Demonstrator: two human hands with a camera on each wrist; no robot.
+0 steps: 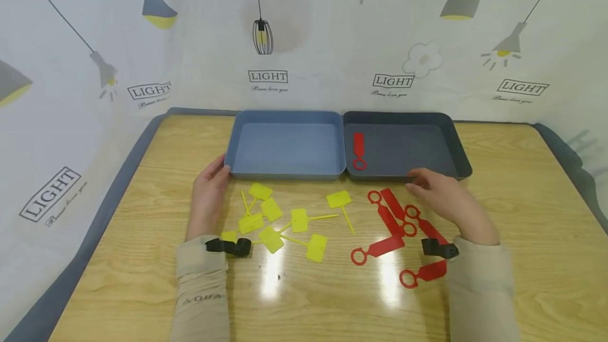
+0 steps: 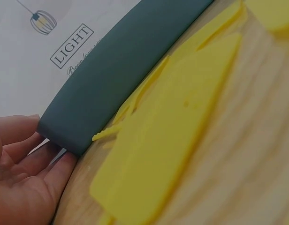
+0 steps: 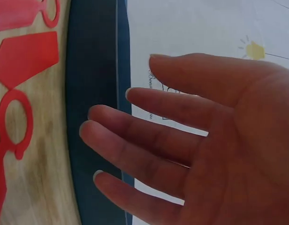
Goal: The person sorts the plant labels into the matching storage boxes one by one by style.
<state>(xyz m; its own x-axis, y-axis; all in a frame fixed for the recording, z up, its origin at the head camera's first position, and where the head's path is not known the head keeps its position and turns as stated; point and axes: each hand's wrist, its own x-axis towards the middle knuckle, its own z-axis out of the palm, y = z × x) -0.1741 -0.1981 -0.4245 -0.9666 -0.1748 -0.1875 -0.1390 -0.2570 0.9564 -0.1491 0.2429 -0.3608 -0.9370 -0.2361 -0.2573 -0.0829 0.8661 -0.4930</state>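
Observation:
My left hand [image 1: 207,197] touches the left front corner of a blue tray [image 1: 285,177], thumb at the rim and fingers along the outside wall. Close before it in the left wrist view lies a yellow plastic tag [image 2: 158,140]. At the front wall of a dark grey tray [image 1: 404,146] hovers my right hand [image 1: 439,191], its fingers loosely extended and holding nothing, as the right wrist view shows. One red ring-ended tag [image 1: 359,146] lies inside the dark tray at its left. Other red ring tags [image 1: 387,247] lie on the table by the right hand.
Several yellow tags [image 1: 271,239] with thin stems are spread over the left middle of the wooden table [image 1: 304,305], some overlapping. Both trays stand side by side at the table's back, before a printed cloth backdrop [image 1: 323,41]. A black strap with a camera sits on each wrist.

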